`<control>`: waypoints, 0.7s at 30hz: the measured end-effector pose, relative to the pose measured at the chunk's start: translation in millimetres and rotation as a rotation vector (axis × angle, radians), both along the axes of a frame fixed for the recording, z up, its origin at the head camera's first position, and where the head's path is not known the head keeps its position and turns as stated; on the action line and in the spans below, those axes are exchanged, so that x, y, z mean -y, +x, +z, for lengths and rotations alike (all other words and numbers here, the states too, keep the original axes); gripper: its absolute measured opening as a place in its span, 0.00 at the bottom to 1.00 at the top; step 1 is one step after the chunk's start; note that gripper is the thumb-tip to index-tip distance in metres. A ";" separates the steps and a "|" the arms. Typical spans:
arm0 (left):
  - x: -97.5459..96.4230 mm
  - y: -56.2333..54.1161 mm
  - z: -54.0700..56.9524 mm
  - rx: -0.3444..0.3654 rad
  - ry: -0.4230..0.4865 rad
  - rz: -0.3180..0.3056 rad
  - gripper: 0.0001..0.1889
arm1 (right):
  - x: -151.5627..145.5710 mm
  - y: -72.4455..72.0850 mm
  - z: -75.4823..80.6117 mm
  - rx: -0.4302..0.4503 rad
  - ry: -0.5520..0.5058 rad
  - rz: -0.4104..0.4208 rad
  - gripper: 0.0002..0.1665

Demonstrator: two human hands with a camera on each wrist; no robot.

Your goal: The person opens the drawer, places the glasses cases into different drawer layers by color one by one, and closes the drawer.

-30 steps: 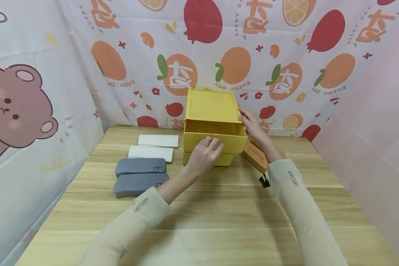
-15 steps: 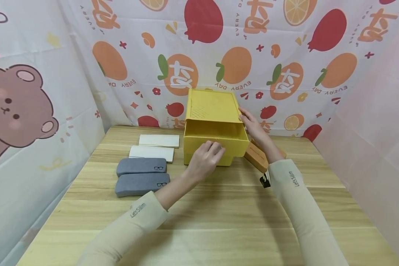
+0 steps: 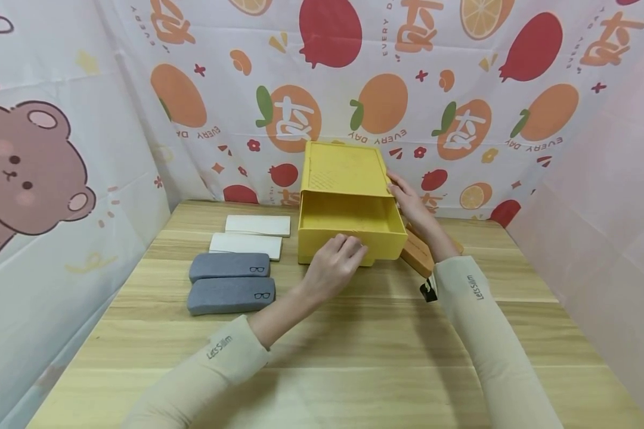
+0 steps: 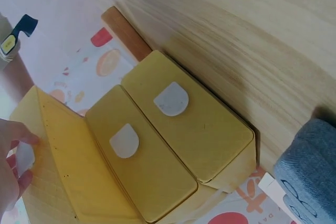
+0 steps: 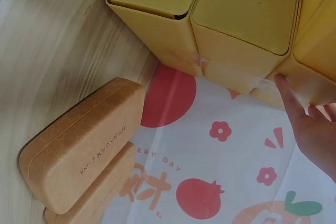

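Observation:
A yellow drawer cabinet stands against the back cloth, its top drawer pulled out toward me and bare inside as far as I see. With curled fingers my left hand grips the front of that drawer. The left wrist view shows those fingers pinching its whitish tab handle; the two drawers below, with whitish tabs, are closed. My right hand rests along the cabinet's upper right side, fingers extended. In the right wrist view its fingertip touches the cabinet's side wall.
Two grey-blue glasses cases lie left on the wooden table, with two white flat cases behind them. Brown glasses cases lie right of the cabinet, partly behind my right arm. A black strap end hangs at my right wrist.
The top drawer has slid further out toward me, with my left hand moving along on its handle. My right hand has stayed against the cabinet's side.

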State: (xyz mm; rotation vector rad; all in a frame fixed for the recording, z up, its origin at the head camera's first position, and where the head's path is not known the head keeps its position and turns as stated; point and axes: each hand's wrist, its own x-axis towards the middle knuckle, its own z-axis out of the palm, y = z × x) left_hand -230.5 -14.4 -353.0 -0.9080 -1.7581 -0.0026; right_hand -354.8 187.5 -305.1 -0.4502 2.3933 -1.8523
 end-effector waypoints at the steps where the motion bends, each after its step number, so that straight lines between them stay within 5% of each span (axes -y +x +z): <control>1: -0.2 0.6 0.1 -0.002 0.001 0.001 0.17 | 0.0 -0.1 -0.1 -0.003 0.002 -0.002 0.30; 15: -1.2 9.0 -0.6 0.008 0.008 -0.013 0.17 | 0.5 -0.4 -0.6 -0.004 0.007 -0.004 0.29; 21: -1.9 12.9 -1.6 0.016 0.014 -0.022 0.15 | 4.6 12.6 11.8 0.019 -0.007 0.009 0.30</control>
